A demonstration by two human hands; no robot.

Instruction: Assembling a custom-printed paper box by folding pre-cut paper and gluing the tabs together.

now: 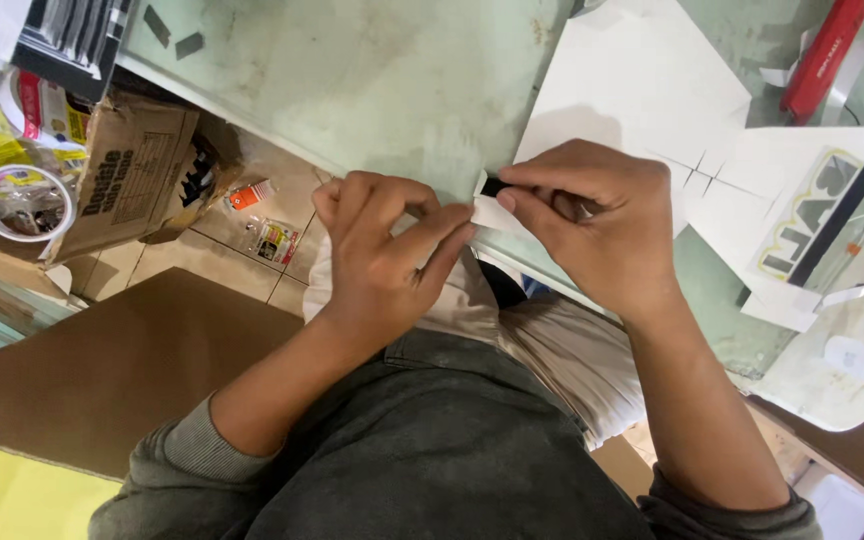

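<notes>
Small white paper piece with a black strip [492,205] pinched between both hands at the near edge of the counter [372,80], just above the person's lap. Left hand [382,255] curled nearly closed, index finger and thumb clamped on the piece's left end. Right hand [592,220] likewise closed down, thumb and forefinger gripping the right end where the black part shows. Looks mid-way through a peel or separation: black strip partly exposed, white backing not yet off, nothing yet stuck down anywhere, so placement seems left to do; exact layers too small to tell. At one o'clock from the piece, a large white sheet [642,70] flat on the pale green glass. At three o'clock, cut white pieces with crop marks and a printed decal in black, grey and yellow [812,210]. At two o'clock, far corner, a red utility knife [824,55] lying idle. At nine o'clock, down on the tiled floor, an orange-capped glue bottle [250,194] and a small packet [276,241]; further at ten o'clock, a cardboard box [127,170] beside tape rolls [24,200].
</notes>
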